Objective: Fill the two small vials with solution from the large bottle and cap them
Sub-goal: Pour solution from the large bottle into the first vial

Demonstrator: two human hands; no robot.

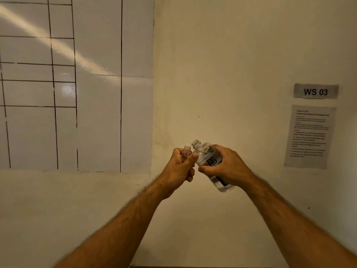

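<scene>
I hold the small vial (187, 151) up in front of me at about the middle of the view, its mouth uncapped and pointing up. My left hand (180, 167) is curled round it, thumb laid across its front and fingers wrapped behind, so only the threaded neck and a little of the clear body show above my fist. Whether there is any liquid in it I cannot tell.

Just to its right is the large bottle (209, 165), also uncapped. My right hand (224, 167) grips it round the middle, fingers over the top and thumb underneath. The bottle is tilted, its base low toward the right and its threaded neck rising toward the left, so that its mouth sits just beside and slightly above the mouth of the vial. The two openings are close but I cannot say that they touch. The bottle is clear, with dark lettering on its side and a dark patch near its base.

Both of my forearms reach in from the bottom of the view and meet at the hands.

Behind them is a pale wall. A glossy white sheet (77, 84) ruled with dark lines covers its left part. On the right hang a grey sign (315, 91) reading "WS 03" and, under it, a printed sheet (310, 137) whose text is too small to read.
</scene>
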